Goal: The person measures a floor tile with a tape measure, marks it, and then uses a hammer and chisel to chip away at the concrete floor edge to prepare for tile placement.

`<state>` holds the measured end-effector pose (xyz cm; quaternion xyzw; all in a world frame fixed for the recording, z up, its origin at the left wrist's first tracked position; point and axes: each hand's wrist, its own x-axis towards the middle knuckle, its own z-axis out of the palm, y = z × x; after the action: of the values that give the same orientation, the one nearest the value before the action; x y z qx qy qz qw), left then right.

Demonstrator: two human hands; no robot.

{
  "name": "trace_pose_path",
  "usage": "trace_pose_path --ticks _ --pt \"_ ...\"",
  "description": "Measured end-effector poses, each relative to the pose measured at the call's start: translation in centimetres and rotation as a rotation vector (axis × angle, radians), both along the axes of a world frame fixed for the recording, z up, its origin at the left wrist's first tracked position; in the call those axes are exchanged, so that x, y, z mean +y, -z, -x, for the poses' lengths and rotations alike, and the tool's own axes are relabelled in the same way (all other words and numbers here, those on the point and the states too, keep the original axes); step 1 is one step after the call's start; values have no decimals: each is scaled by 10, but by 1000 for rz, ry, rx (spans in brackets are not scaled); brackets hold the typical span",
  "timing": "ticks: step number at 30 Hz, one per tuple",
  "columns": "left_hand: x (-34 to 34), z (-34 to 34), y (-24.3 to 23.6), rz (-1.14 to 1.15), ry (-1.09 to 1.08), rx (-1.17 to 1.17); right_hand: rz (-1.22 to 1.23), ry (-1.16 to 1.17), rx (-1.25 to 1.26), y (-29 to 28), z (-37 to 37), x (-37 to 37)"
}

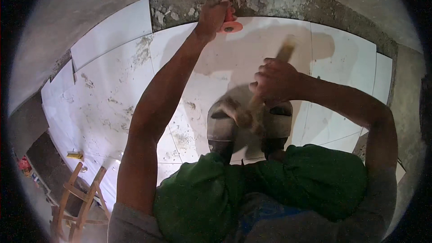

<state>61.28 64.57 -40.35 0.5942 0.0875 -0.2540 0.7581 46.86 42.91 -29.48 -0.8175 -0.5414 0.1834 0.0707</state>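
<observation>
My left hand (215, 17) is closed around a chisel with a red grip and a round red hand guard (232, 27); its dark striking end faces up. The chisel is at the far edge of the white floor tiles (261, 49), beside the strip of bare rough mortar (279, 0). Where its tip rests is hidden by the hand and guard. In my right hand (275, 81) is the wooden handle of a hammer (286, 50), blurred by motion. The hammer's head hangs over my shoes, well apart from the chisel.
A higher-lying white tile (114, 31) stands at the far left against the wall. Mortar crumbs (167, 14) lie in the bare strip. A wooden stool or trestle (83, 198) and a small yellow object (75, 155) are at the lower left. My shoes (222, 126) stand on the tiles.
</observation>
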Motion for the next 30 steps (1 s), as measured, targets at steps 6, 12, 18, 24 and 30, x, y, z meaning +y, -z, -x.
trace_pose_path --ticks 6,12,18,24,30 --pt "20 -17 19 -163 311 -624 17 532 -72 25 -79 -16" --pt "-13 -14 -6 10 44 -11 -42 79 -52 11 -20 -23" --pt "4 -18 9 -301 219 -354 212 515 20 -2 -70 2" --pt "-8 -20 0 -240 123 -427 361 172 62 -19 -67 6" --pt "33 -28 1 -509 560 -790 150 430 8 -17 -49 -5"
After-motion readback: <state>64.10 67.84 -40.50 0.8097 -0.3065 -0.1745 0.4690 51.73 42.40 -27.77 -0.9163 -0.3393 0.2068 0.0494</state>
